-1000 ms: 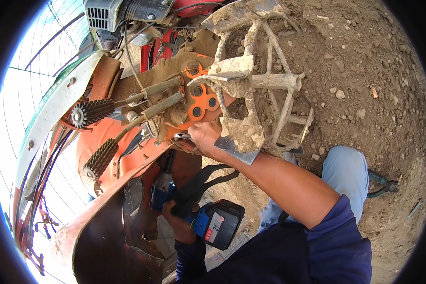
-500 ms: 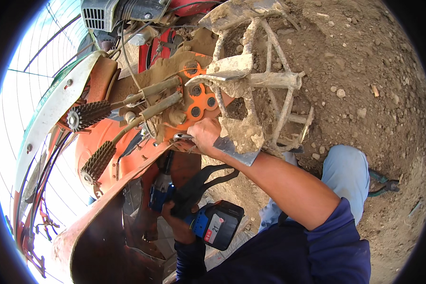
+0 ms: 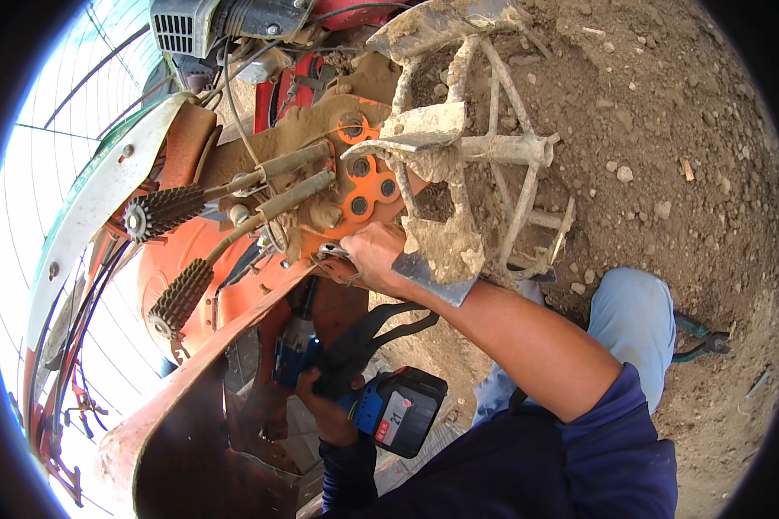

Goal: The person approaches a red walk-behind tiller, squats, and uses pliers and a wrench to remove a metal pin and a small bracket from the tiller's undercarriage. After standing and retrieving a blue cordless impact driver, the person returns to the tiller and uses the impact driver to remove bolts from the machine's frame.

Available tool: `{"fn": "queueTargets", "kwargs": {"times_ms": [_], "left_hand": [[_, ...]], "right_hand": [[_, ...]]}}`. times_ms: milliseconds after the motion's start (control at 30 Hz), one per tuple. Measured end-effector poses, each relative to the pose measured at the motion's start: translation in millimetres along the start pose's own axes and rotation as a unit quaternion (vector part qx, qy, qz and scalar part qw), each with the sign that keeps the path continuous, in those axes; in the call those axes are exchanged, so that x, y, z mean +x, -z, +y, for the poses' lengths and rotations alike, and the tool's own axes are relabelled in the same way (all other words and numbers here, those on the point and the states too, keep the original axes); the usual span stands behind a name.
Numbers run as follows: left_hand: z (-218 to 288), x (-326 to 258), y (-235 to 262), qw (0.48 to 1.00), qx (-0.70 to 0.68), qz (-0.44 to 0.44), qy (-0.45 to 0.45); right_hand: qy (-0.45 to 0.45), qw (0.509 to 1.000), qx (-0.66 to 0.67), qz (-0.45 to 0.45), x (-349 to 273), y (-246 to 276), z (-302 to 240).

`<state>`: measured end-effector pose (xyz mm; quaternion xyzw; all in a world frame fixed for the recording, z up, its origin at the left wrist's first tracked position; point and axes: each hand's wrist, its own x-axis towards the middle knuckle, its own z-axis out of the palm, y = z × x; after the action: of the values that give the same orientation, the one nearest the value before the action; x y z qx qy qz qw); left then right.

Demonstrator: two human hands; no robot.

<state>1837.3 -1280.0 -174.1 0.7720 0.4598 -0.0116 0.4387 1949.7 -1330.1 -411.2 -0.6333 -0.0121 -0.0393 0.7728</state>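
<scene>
My left hand [image 3: 325, 406] is wrapped round the grip of a blue and black cordless impact wrench [image 3: 296, 353]. Its battery [image 3: 411, 412] sticks out toward me and a black strap [image 3: 381, 327] loops off it. The tool's front end points up under the orange metal cover [image 3: 273, 290], in shadow. My right hand [image 3: 374, 253] is closed at the cover's upper edge on a shiny metal wrench [image 3: 331, 250], of which only the end shows. That arm passes below a muddy steel blade [image 3: 441, 277], which hides part of the wrist.
A mud-caked cage wheel [image 3: 506, 149] stands right of the orange bearing plate [image 3: 363, 186]. Two ribbed rubber grips [image 3: 180, 297] on levers point left. Loose soil with stones [image 3: 658, 130] lies at the right, with green-handled pliers [image 3: 703, 337] beside my knee [image 3: 632, 316].
My right hand has shifted very slightly at the cover's edge. The left hand and the impact wrench stay practically where they were.
</scene>
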Motion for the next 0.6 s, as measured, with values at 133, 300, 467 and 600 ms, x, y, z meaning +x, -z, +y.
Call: {"fn": "queueTargets", "kwargs": {"times_ms": [133, 300, 467, 600], "left_hand": [[-0.4, -2.5, 0.9, 0.999, 0.036, 0.029, -0.017], [3.4, -3.6, -1.4, 0.998, 0.061, -0.017, -0.011], [5.5, -5.7, -3.7, 0.997, 0.08, 0.003, -0.022], [1.0, -4.4, 2.9, 0.999, 0.042, 0.019, -0.019]], "right_hand": [[-0.016, 0.999, 0.005, -0.032, 0.7, -0.5, 0.1], [-0.031, 0.995, -0.023, -0.096, 5.6, -8.0, 5.6], [0.022, 0.997, 0.018, -0.073, 1.6, -3.1, 6.3], [0.008, 0.995, 0.002, -0.1, 3.9, -0.9, 4.2]]}}
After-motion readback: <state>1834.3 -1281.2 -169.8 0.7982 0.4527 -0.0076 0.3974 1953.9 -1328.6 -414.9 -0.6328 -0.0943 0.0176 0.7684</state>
